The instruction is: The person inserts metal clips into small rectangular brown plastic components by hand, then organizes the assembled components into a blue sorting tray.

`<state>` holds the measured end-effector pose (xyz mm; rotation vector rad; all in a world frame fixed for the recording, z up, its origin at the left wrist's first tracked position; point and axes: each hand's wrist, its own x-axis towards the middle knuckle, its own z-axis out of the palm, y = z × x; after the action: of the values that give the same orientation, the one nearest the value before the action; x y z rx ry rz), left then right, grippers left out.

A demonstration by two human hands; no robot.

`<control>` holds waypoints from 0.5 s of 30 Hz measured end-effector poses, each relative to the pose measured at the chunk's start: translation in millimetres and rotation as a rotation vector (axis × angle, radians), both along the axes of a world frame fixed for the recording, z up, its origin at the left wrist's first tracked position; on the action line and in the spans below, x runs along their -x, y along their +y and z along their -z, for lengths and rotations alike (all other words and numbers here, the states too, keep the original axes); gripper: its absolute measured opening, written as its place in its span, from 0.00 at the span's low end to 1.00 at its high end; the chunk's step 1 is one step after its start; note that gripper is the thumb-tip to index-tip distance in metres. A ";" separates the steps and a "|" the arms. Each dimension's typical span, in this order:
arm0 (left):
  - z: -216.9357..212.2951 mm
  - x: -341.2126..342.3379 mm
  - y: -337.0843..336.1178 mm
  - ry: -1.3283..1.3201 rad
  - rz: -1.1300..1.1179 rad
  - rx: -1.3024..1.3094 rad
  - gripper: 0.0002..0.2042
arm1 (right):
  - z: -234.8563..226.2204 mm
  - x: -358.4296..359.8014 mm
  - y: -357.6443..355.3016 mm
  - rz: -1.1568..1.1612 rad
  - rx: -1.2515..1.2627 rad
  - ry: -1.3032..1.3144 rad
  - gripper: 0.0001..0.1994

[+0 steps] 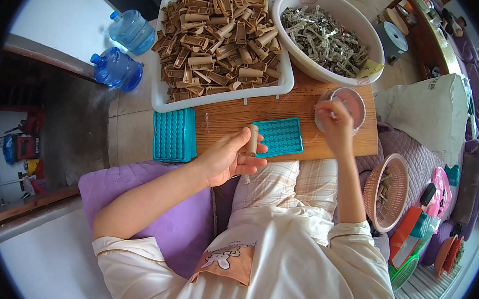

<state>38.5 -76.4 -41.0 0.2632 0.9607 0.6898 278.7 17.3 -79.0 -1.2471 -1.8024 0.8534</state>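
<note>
The left hand [227, 158] clasps a brown cylindrical casing [254, 139] beside the teal grid tray [280, 136]; a slackened thumb could drop it. The right hand [337, 122] reaches over the round clear bowl [361, 106], its grip unclear; a wrist knock could tip that.

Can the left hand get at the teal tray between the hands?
Probably yes: the tray lies right by the left hand, with nothing seen between, though that hand holds a brown tube.
</note>
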 end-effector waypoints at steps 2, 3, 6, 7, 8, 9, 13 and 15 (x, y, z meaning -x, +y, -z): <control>1.1 3.3 -3.7 -0.016 0.036 0.005 0.20 | -11.9 37.9 -19.4 -0.092 0.023 0.064 0.05; 1.5 4.2 -4.8 -0.016 0.033 0.007 0.20 | -8.9 50.5 -27.3 -0.153 0.052 0.182 0.06; 1.4 2.9 -4.3 -0.031 0.034 0.051 0.19 | -29.1 70.1 -41.3 -0.282 0.039 0.157 0.06; 0.9 2.4 -4.0 -0.030 0.032 0.049 0.19 | -33.2 73.4 -42.7 -0.327 0.014 0.129 0.06; 0.5 1.3 -3.8 -0.041 0.032 0.056 0.20 | -36.5 74.9 -43.1 -0.330 0.012 0.129 0.06; 0.2 1.4 -3.6 -0.052 0.032 0.063 0.20 | -39.2 76.3 -43.3 -0.341 0.020 0.123 0.06; 1.3 2.9 -6.1 -0.063 0.010 0.114 0.21 | -39.8 76.1 -43.3 -0.408 0.099 0.123 0.08; 1.1 2.5 -6.1 -0.089 -0.008 0.080 0.21 | -36.9 75.7 -43.7 -0.405 0.146 0.150 0.07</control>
<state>36.0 -82.5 -42.1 0.1566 0.9023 0.6630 203.0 -26.4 -42.1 -0.8858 -1.9255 1.2878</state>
